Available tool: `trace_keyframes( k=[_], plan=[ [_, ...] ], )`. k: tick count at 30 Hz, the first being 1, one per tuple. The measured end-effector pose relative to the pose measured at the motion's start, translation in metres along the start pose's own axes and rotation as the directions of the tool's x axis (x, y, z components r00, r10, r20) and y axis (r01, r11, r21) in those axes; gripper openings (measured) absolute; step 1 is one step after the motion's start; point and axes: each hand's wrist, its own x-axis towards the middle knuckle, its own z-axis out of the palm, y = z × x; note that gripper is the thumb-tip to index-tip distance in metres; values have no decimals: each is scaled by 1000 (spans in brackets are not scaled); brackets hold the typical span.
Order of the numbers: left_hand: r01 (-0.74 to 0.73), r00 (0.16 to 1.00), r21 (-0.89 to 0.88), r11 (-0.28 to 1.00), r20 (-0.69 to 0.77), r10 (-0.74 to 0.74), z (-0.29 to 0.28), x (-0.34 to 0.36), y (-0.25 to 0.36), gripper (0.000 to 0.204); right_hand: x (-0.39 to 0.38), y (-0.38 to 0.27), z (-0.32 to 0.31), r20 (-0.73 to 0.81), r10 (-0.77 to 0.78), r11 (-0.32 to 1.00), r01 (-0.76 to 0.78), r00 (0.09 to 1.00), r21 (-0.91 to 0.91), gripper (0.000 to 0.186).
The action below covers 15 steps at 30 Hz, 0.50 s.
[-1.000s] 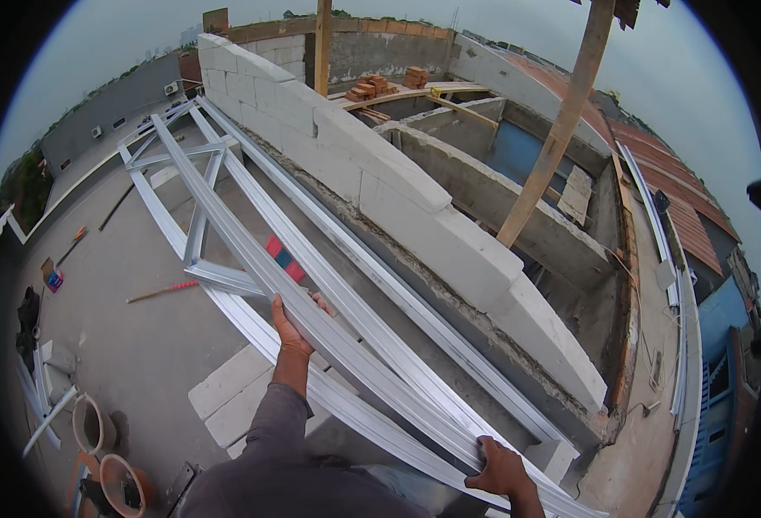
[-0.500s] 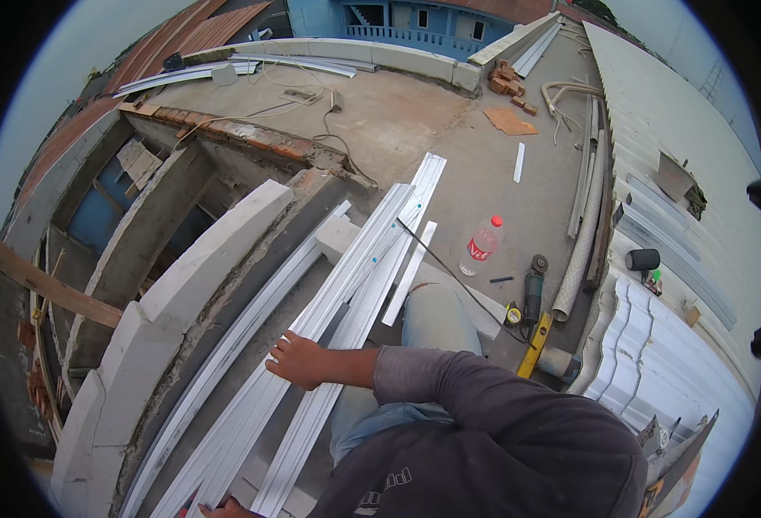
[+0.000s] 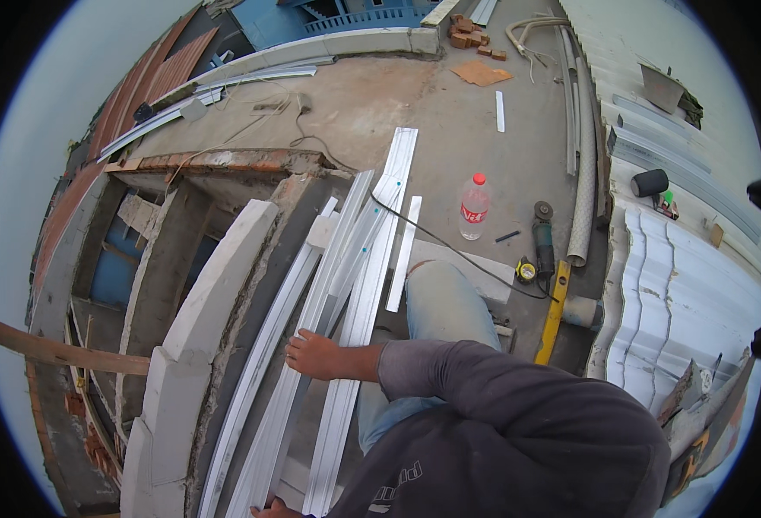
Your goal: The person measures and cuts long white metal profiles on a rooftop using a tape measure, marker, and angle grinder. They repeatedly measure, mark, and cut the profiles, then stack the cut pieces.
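Observation:
A bundle of long white metal channels (image 3: 346, 285) runs along the top of a pale block wall (image 3: 216, 293). My right hand (image 3: 316, 356) reaches left from a dark sleeve, its fingers curled over the edge of one channel. At the bottom edge, only the knuckles of my left hand (image 3: 270, 511) show against the near end of the channels, and its grip is hidden. My leg in light jeans (image 3: 441, 302) lies beside the bundle.
A clear bottle with a red cap (image 3: 474, 205), an angle grinder (image 3: 542, 237) with a black cable, a tape measure (image 3: 526, 271) and a yellow level (image 3: 553, 312) lie on the concrete roof. Corrugated sheets (image 3: 683, 302) are on the right. Left of the wall is an open drop.
My view has swung round from one end of the roof to the other. The wall now lies on my left, and both hands are still on the channels.

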Motion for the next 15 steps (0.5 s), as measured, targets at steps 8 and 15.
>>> trace_keyframes(
  k=[8, 15],
  plan=[
    [63, 977, -180, 982, 213, -23, -25, 43, -26, 59, -3, 26, -13, 72, -15, 999, 12, 997, 33, 41],
    [124, 977, -637, 761, -56, -206, -22, 69, -44, 67, 9, 57, -27, 316, -17, 997, 41, 949, -69, 65]
  ],
)
